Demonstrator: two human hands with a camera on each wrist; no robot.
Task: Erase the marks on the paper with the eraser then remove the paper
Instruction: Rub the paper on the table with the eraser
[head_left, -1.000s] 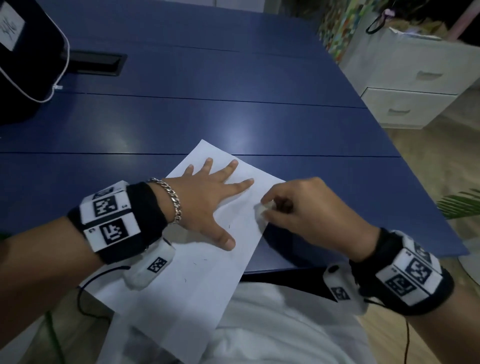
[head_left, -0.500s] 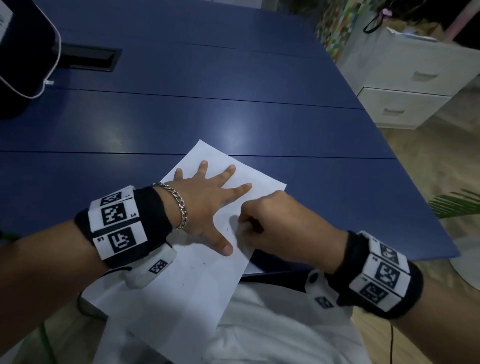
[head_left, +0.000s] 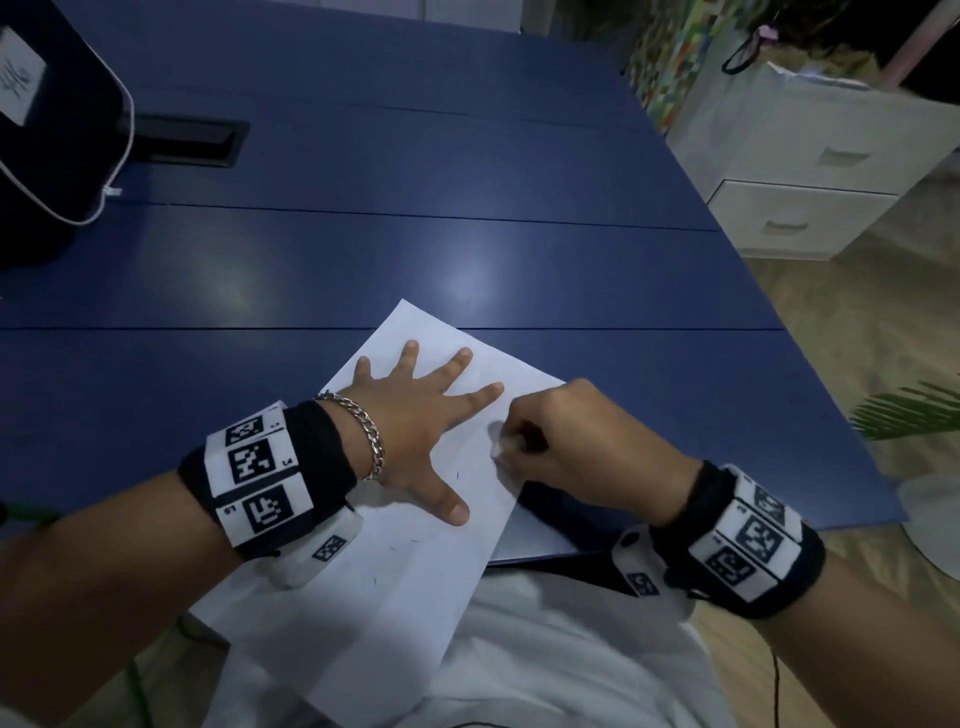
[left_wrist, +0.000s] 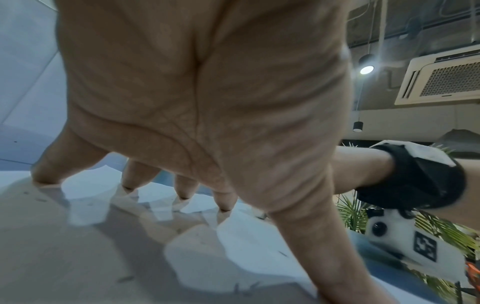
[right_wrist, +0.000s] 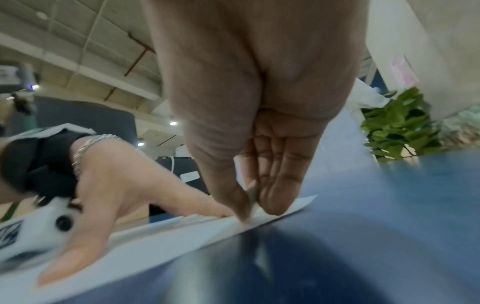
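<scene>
Overhead, left hand (head_left: 415, 426) splayed flat on paper (head_left: 363, 597), right hand (head_left: 582, 447) fingers pinching eraser (head_left: 500, 441), wrist view blurred

The left hand (head_left: 415, 421) lies flat, fingers spread and straight, palm down near the tabletop's (head_left: 363, 260) front edge. Just beside its index finger, the right hand (head_left: 566, 441) is curled, thumb and fingertips pinched together, pointing down.
</scene>
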